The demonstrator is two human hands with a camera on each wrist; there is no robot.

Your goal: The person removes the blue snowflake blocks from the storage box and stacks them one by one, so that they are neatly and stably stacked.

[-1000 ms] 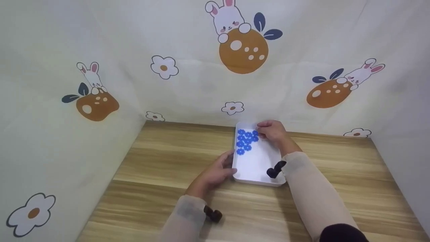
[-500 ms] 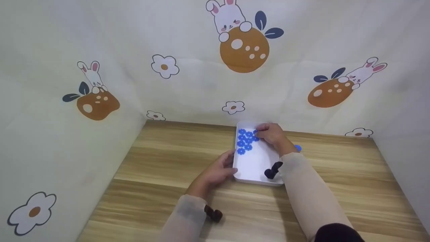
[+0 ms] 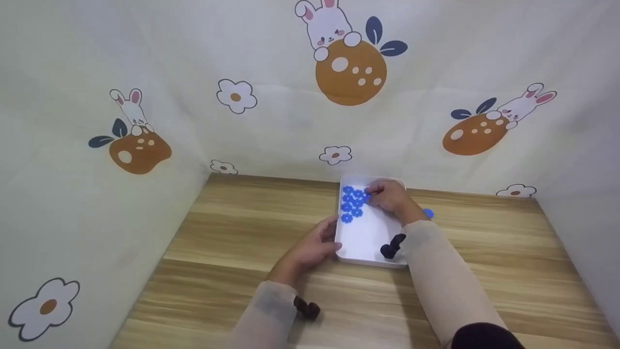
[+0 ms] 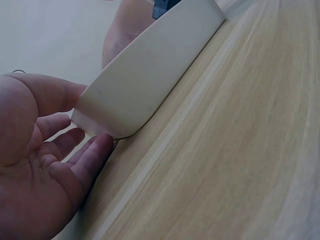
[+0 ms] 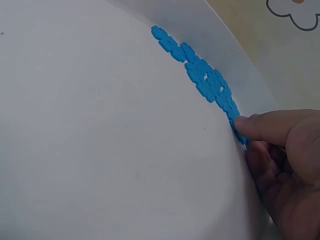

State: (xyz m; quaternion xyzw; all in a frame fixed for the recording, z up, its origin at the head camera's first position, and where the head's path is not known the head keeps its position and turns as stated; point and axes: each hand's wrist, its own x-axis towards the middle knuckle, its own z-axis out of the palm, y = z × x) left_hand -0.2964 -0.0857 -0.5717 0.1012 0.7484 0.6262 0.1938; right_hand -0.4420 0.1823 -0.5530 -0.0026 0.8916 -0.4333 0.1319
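Observation:
A shallow white tray [image 3: 370, 237] lies on the wooden table, and my left hand [image 3: 312, 247] holds its left side. In the left wrist view the thumb reaches behind the tray's wall [image 4: 150, 65] while the fingertips touch the outer corner. Flat blue flower-shaped pieces [image 3: 348, 206], several of them, lie grouped inside the tray's far left part. At the right end of this group, my right hand [image 3: 390, 195] pinches a blue flower piece [image 5: 239, 129] between thumb and fingers. That piece is partly covered by the fingers in the right wrist view.
One more blue piece [image 3: 428, 213] lies on the table [image 3: 484, 242] right of the tray, partly hidden by my right wrist. A pale cloth wall [image 3: 286, 131] with printed rabbits rises behind and on both sides.
My right hand has shifted a little left and toward me, over the right end of the blue group. The blue piece beyond my wrist has come into view. My left hand stays put.

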